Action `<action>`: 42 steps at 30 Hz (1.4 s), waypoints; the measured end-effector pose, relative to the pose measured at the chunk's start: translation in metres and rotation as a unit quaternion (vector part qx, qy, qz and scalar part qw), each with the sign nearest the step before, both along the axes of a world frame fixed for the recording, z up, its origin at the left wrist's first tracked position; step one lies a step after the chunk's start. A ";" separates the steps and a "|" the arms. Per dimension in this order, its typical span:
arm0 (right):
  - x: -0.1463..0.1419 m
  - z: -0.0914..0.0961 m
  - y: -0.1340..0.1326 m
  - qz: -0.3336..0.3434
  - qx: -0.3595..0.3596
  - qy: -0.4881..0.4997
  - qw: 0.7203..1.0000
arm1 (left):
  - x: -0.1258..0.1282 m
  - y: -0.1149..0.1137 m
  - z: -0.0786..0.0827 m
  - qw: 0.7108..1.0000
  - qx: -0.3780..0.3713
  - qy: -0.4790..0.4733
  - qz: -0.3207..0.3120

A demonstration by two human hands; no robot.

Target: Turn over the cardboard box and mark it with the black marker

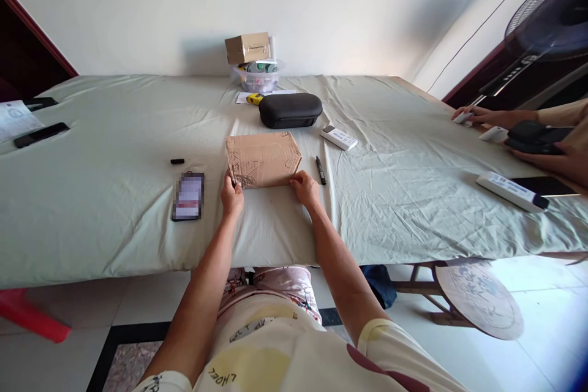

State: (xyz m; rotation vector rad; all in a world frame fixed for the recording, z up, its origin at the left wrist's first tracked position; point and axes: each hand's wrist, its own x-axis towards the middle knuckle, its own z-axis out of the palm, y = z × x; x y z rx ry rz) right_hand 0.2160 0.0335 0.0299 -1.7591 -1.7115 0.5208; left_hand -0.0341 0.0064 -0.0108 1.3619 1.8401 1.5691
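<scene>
A brown cardboard box with dark scribbled marks lies in front of me on the cloth. My left hand is closed on its near left corner, the thumb on the front edge. At the near right corner, my right hand pinches the box too. Just right of that hand lies a black marker. A phone with a blurred screen rests left of my left hand, and a small black cap lies above it.
Beyond the box are a black zip case, a white device and a plastic tub under a small carton. At right, another person's hands hold things near a second white device. Another phone lies far left.
</scene>
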 end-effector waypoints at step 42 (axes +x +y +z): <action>0.001 -0.002 -0.003 -0.029 -0.010 -0.130 0.991 | 0.002 0.000 0.002 0.998 0.031 -0.056 -0.015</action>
